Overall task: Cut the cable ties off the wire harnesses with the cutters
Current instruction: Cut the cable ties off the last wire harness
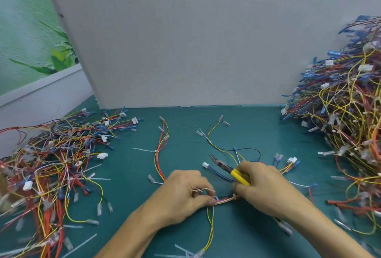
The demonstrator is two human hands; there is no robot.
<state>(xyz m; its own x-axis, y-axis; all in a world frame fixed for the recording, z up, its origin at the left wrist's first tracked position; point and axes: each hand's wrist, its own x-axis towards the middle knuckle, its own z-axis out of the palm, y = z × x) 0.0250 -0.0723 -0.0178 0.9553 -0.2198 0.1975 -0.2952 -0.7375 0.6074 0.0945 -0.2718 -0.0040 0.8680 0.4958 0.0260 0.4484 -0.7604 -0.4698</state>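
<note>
left hand (185, 191) pinches wire harness (224, 199) on tabletop (185, 134); right hand (261, 185) grips yellow-handled cutters (228, 168), fingertips on harness.

Matt teal table (185, 129); cutters (228, 168) with glossy yellow plastic handles.

Bright, even, diffuse light.
Shadows on the mat (181, 154) are faint; wide-angle edges bend and blur the left wire pile (51, 165).

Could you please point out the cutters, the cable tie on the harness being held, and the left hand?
Cutters (225, 167): head view, black joint ahead of the yellow handles.
Cable tie (234, 196): head view, its white head on the harness (223, 200).
Left hand (185, 192): head view, back of the hand.
</note>
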